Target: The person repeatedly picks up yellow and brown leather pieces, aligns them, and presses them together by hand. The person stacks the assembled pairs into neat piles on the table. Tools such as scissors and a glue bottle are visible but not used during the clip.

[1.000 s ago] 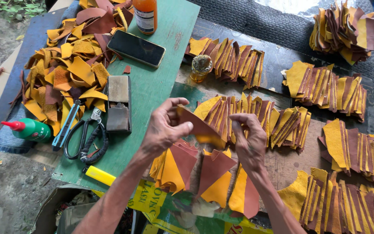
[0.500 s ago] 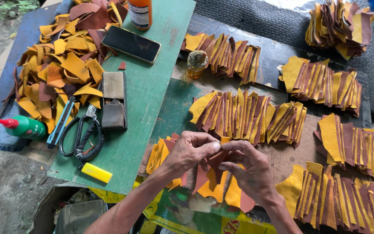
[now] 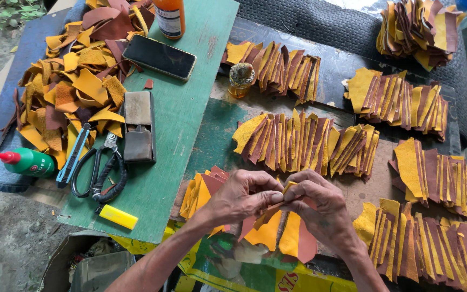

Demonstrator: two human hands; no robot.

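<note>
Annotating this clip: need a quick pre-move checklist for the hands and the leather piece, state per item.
1. Left hand pinching the small yellow-and-brown leather piece: ok.
2. Right hand pinching the same piece from the other side: ok.
3. Fanned yellow and maroon leather pieces lie right under both hands: ok.
4. Black-handled scissors and blue utility knife lie on the green wooden board, apart from both hands: ok.
5. Whether the held piece is one layer or several: cannot tell.
6. Black smartphone lies flat on the board, away from the hands: ok.
</note>
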